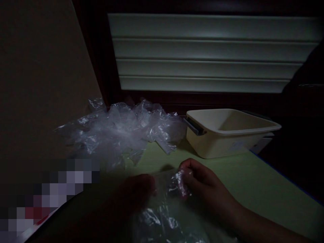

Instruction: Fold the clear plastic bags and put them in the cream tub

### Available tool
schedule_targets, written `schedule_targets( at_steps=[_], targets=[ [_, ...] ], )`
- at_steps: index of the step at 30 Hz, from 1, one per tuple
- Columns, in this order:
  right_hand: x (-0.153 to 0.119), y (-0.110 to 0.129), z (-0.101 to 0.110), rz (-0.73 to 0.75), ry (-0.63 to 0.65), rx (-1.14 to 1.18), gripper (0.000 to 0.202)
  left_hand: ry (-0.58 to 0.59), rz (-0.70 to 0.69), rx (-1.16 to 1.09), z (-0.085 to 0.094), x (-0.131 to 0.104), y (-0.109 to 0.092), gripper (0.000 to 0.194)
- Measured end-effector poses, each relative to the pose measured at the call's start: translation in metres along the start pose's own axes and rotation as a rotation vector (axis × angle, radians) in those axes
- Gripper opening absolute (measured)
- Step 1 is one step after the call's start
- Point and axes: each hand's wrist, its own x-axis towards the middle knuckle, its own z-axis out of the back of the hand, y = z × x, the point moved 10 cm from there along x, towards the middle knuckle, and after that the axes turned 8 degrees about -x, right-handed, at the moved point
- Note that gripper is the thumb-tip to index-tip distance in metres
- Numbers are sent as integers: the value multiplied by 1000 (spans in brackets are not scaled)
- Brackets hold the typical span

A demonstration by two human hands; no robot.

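Note:
Between my two hands, over the near part of the table, a clear plastic bag (162,212) hangs with its upper edge stretched across. My right hand (199,177) pinches the right end of that edge between thumb and fingers. At the other end is my left hand (141,185), dark and slightly blurred, with its fingers closed on the bag's edge. Beyond them, at the back left, lies a heap of crumpled clear plastic bags (121,128). The dim light hides the finer details of the bag.
A cream plastic bin (217,143) with dark handles stands at the back right of the pale green table (243,179). Behind rises a dark frame with light slatted panels (202,50). A wall (45,67) borders the left side. A pixelated patch covers the lower left.

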Motion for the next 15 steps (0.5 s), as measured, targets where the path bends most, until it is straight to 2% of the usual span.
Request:
schedule_targets(
  at_steps=[3,7,13,15],
  targets=[
    [2,-2,17,0,-145,-28,35,-7,-34,-7,1,0,0,28],
    [1,3,23,59,-200,-111,31,23,-61,-73,-4,-4,-4,51],
    [-3,13,13,120,-126,-160,32,-17,-106,39,-3,-4,-8,19],
    [-3,14,13,112,-111,-177,34,-16,-93,39,-1,-2,-5,15]
  ],
)
